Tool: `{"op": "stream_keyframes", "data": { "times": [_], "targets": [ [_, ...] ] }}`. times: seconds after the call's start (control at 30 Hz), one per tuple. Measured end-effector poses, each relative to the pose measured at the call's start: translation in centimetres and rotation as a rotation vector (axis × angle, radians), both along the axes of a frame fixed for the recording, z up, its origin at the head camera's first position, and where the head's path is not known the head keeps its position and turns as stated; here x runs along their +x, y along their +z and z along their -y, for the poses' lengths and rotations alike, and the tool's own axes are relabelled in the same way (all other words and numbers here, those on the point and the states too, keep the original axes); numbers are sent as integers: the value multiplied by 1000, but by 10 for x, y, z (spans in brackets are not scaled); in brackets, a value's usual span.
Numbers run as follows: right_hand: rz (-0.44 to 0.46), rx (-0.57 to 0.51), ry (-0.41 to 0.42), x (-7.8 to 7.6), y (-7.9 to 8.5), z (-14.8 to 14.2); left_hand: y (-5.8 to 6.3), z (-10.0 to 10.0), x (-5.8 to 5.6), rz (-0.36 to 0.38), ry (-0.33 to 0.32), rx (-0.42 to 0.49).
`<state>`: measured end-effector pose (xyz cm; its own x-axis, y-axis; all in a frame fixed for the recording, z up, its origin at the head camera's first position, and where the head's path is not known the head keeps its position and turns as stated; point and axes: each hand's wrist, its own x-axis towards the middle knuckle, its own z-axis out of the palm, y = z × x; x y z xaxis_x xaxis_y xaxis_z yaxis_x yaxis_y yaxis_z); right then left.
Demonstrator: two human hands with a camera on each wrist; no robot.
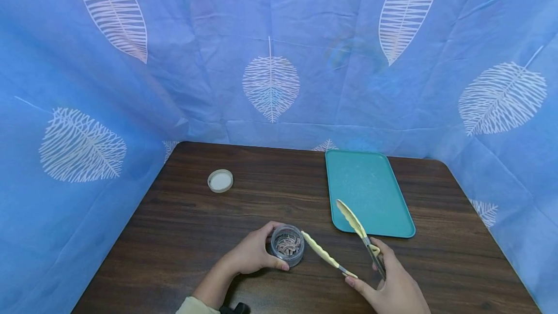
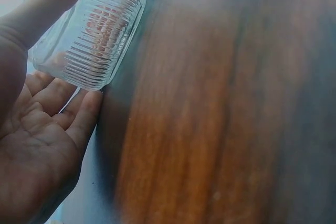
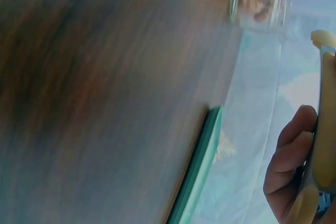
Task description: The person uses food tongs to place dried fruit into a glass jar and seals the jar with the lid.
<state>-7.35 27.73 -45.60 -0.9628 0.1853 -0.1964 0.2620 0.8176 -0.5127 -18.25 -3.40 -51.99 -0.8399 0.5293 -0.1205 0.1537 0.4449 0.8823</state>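
My left hand grips a clear jar low over the table, thumb on the near side and fingers on the far side. Small pinkish-brown curled pieces lie in the jar, whose top is uncovered. In the left wrist view the jar shows a ribbed lower wall. My right hand holds a pair of tongs with pale yellow ends, the arms spread wide. One tip is right at the jar's rim; the other overlaps the tray. Nothing is between the tips.
A teal tray lies at the back right of the dark wooden table. Toward the back left sits a round lid with a white middle. Blue cloth with white leaf prints surrounds the table's back and sides.
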Motion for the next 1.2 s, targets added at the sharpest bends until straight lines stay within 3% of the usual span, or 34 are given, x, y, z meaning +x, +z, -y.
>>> {"op": "stream_keyframes", "data": {
  "times": [0.27,0.5,0.7,1.0,1.2],
  "targets": [
    [14,-19,-168,-1,5,-31,0,1,-1,14,-1,0],
    [-129,82,-361,-10,-5,-78,2,2,0,34,0,4],
    [-145,113,-484,-9,-10,-124,3,1,1,26,-6,2],
    [-40,204,-617,-2,-23,-171,1,0,-1,28,-1,-9],
    [107,312,-584,3,-40,-196,0,-1,0,37,-4,-7]
  ]
}}
